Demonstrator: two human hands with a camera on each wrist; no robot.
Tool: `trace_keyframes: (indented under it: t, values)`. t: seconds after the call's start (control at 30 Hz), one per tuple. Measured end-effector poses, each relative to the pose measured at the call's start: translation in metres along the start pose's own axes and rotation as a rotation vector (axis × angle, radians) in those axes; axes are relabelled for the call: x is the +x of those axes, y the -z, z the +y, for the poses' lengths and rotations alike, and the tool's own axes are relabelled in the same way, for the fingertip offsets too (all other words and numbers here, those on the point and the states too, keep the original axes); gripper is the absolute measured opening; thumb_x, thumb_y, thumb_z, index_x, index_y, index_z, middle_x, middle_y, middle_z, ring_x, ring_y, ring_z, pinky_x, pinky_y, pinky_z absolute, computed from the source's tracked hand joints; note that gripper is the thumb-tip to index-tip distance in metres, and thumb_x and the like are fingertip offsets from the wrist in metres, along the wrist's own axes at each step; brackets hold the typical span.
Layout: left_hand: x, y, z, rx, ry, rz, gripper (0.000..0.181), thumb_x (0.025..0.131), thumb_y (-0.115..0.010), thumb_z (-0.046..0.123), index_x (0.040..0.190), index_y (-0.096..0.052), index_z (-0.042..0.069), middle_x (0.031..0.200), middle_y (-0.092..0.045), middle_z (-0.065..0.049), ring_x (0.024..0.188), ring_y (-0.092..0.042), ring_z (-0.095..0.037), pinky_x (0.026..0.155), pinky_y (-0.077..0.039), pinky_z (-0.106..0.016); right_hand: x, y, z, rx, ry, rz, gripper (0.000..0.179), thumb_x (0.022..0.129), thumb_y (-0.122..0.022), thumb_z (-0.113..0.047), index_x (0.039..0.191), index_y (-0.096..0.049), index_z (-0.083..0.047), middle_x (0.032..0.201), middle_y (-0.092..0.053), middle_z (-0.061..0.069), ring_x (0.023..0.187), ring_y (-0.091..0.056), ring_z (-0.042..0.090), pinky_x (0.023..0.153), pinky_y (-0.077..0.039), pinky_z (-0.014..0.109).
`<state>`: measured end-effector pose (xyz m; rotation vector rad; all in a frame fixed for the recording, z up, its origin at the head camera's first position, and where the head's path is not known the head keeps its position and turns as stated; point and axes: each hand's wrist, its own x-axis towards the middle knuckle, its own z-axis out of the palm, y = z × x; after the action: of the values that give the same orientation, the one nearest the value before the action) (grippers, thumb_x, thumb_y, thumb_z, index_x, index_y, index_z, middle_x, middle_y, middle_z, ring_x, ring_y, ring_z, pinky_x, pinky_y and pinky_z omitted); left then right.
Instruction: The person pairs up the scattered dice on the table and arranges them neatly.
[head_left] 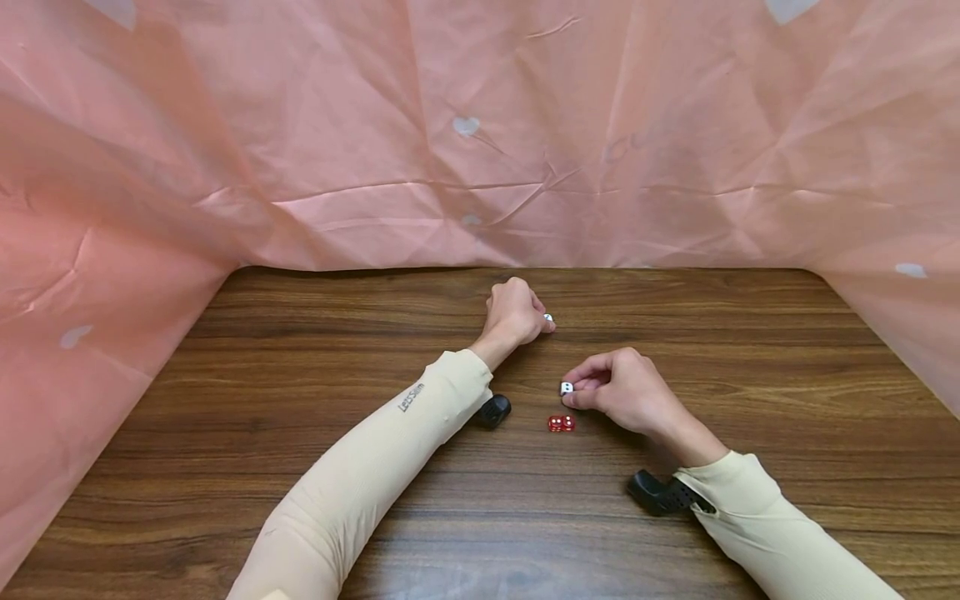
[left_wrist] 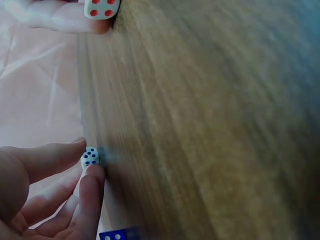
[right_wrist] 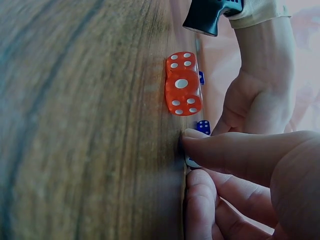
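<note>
Up toward the far side of the table, my left hand [head_left: 516, 312] pinches a white die with blue pips [left_wrist: 91, 156] between thumb and fingers. My right hand [head_left: 630, 387], lower and to the right, pinches another white die [head_left: 566, 387]; its red pips show in the left wrist view. Two see-through red dice [head_left: 562, 423] lie side by side on the table, just below the right hand's fingertips. Blue dice show only in the wrist views: one [left_wrist: 113, 235] below the left fingers, and two [right_wrist: 202, 126] beyond the right thumb and behind the red pair.
The dark wood-grain table [head_left: 300, 333] runs back to a pink cloth [head_left: 465, 192] with pale hearts, which also hangs at both sides. A black wrist device [head_left: 495, 412] juts from the left cuff, another [head_left: 660, 493] from the right cuff.
</note>
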<state>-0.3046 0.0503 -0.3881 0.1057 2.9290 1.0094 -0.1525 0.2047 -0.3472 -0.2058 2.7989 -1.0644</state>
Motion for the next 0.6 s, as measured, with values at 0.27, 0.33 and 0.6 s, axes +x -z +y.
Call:
trace_keyframes:
  t: [0.27, 0.33, 0.6]
  values:
    - [0.007, -0.010, -0.003, 0.033, -0.034, 0.007, 0.025, 0.074, -0.098, 0.030, 0.065, -0.074, 0.028, 0.086, -0.077, 0.007, 0.109, -0.074, -0.028, 0.101, -0.057, -0.044, 0.001, 0.000, 0.001, -0.001, -0.011, 0.002, 0.016, 0.082, -0.090, -0.025, 0.095, -0.084, -0.017, 0.079, -0.077, -0.007, 0.075, -0.065, 0.006, 0.071, -0.048, 0.025]
    - [0.008, -0.012, -0.005, 0.053, -0.054, 0.011, 0.025, 0.076, -0.096, 0.029, 0.063, -0.074, 0.030, 0.082, -0.075, 0.010, 0.107, -0.075, -0.026, 0.100, -0.058, -0.043, 0.001, 0.000, 0.001, 0.000, -0.007, 0.003, 0.017, 0.082, -0.090, -0.025, 0.096, -0.084, -0.016, 0.079, -0.077, -0.006, 0.076, -0.065, 0.006, 0.071, -0.048, 0.026]
    - [-0.012, 0.008, -0.001, 0.023, -0.044, -0.017, 0.015, 0.077, -0.094, 0.029, 0.076, -0.080, 0.026, 0.087, -0.079, 0.009, 0.112, -0.073, -0.024, 0.103, -0.055, -0.041, 0.001, 0.000, 0.001, -0.006, 0.001, 0.005, 0.018, 0.081, -0.090, -0.025, 0.096, -0.084, -0.016, 0.080, -0.078, -0.006, 0.076, -0.066, 0.006, 0.071, -0.048, 0.026]
